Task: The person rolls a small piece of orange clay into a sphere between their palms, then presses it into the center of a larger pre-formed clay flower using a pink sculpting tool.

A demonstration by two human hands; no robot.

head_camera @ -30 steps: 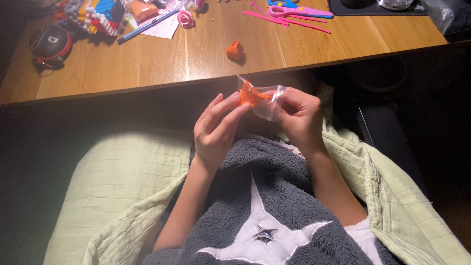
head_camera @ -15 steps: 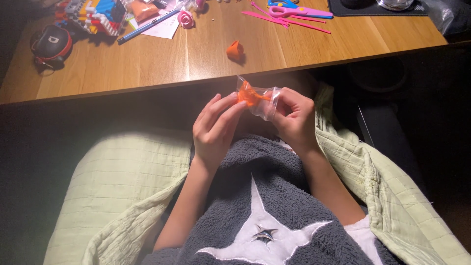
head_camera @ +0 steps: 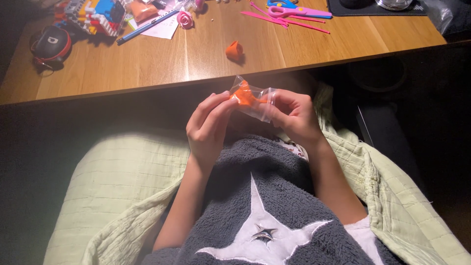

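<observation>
**Clear bag with orange lump, held over the lap**

Head view: small clear plastic bag (head_camera: 255, 98) held an orange lump (head_camera: 242, 94); it sat just near of the wooden table (head_camera: 147, 64) edge. Left hand (head_camera: 208, 130) pinched the bag's left end; right hand (head_camera: 294, 115) pinched its right end. On the table beyond: an orange piece (head_camera: 234, 50), pink scissors (head_camera: 297, 10), a brick model (head_camera: 93, 13) far left. Bag crinkled, glossy.

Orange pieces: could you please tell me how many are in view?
2: one orange piece lies on the wooden table; another orange piece sits inside the clear plastic bag held by both hands. More may be hidden.
</observation>
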